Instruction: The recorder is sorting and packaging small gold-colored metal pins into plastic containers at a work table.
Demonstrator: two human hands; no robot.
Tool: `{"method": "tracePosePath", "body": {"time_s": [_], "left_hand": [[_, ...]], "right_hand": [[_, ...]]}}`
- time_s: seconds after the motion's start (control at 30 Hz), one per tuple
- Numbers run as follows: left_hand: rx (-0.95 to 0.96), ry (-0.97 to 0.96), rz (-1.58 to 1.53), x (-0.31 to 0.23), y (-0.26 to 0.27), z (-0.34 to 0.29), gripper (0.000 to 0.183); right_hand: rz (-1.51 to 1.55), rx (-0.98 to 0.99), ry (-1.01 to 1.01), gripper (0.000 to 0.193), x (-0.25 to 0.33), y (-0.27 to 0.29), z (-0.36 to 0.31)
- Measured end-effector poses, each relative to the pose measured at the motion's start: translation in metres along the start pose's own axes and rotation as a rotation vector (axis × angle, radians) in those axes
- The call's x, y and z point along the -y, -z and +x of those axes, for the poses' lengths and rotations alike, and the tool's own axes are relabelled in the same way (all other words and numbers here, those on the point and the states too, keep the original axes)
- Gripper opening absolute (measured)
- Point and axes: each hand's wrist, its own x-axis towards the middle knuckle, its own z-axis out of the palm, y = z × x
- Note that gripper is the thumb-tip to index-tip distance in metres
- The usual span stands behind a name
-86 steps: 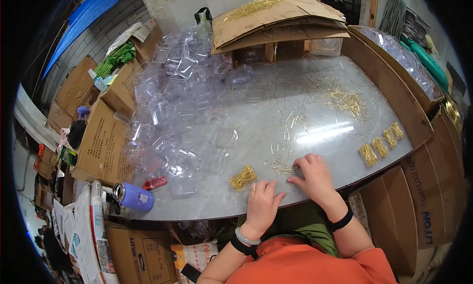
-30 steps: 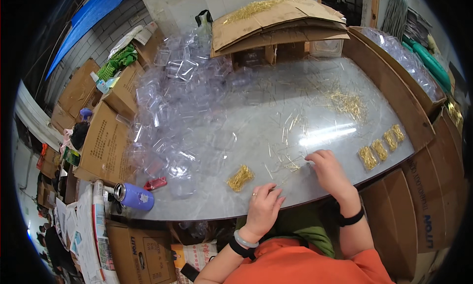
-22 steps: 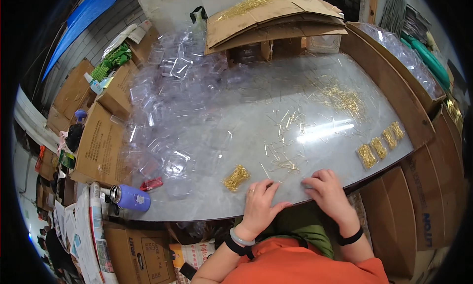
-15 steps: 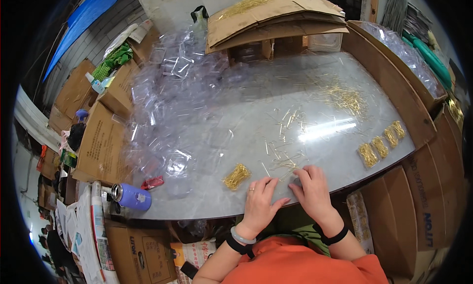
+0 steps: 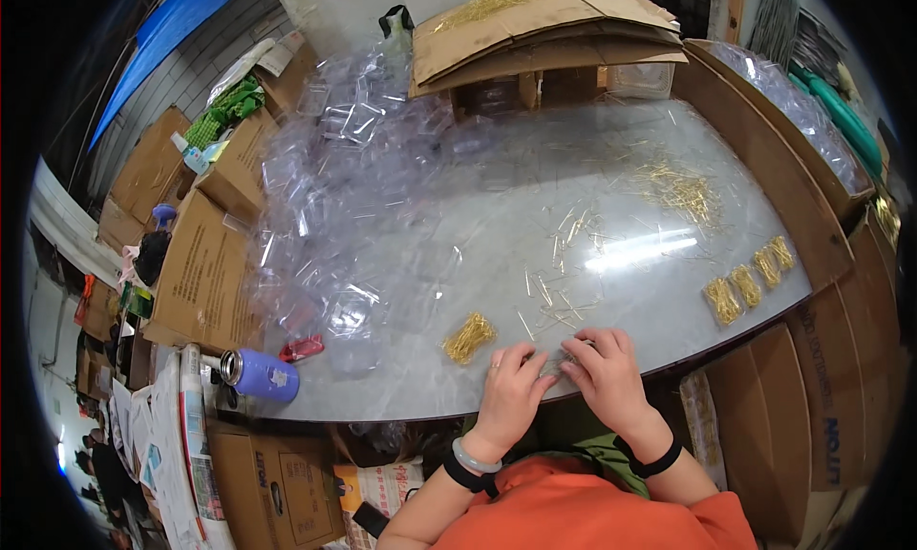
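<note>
At the table's near edge, my left hand [image 5: 511, 390] and my right hand [image 5: 608, 373] face each other with fingers bent and closed. Between their fingertips show a few thin wire hooks [image 5: 556, 361], mostly hidden by the fingers. Just beyond lie loose gold wire hooks [image 5: 559, 306], scattered over the grey tabletop. A gold bundle of hooks [image 5: 469, 338] sits left of my left hand. Farther right, several small clear boxes packed with gold hooks [image 5: 723, 302] stand in a row along the edge. A larger loose heap of gold hooks [image 5: 680, 192] lies at the far right.
Clear plastic boxes [image 5: 334, 206] pile up across the table's left side. A purple bottle [image 5: 260, 374] and a red object [image 5: 302, 349] lie near the front left. Flattened cardboard [image 5: 544, 34] roofs the back; cardboard walls [image 5: 774, 158] line the right side.
My hands have drawn closer together, their fingertips nearly meeting over the wire hooks. The whole view has shifted slightly.
</note>
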Motion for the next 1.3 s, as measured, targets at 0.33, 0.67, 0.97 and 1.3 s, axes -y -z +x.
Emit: {"method": "tracePosePath", "body": {"time_s": [0.33, 0.67, 0.97, 1.3], "left_hand": [[-0.016, 0.027, -0.01, -0.005, 0.002, -0.001, 0.034], [-0.066, -0.027, 0.06, -0.004, -0.001, -0.007, 0.021], [-0.062, -0.024, 0.036, -0.003, 0.004, -0.017, 0.016], [-0.053, -0.084, -0.009, 0.001, 0.012, -0.026, 0.018]], "right_hand": [[-0.127, 0.036, -0.002, 0.051, 0.014, -0.004, -0.029], [-0.022, 0.198, 0.105, 0.046, 0.001, 0.009, 0.0], [0.015, 0.107, 0.112, 0.041, 0.004, 0.004, -0.006], [0.0, 0.051, 0.199, 0.044, 0.0, -0.008, -0.035]]}}
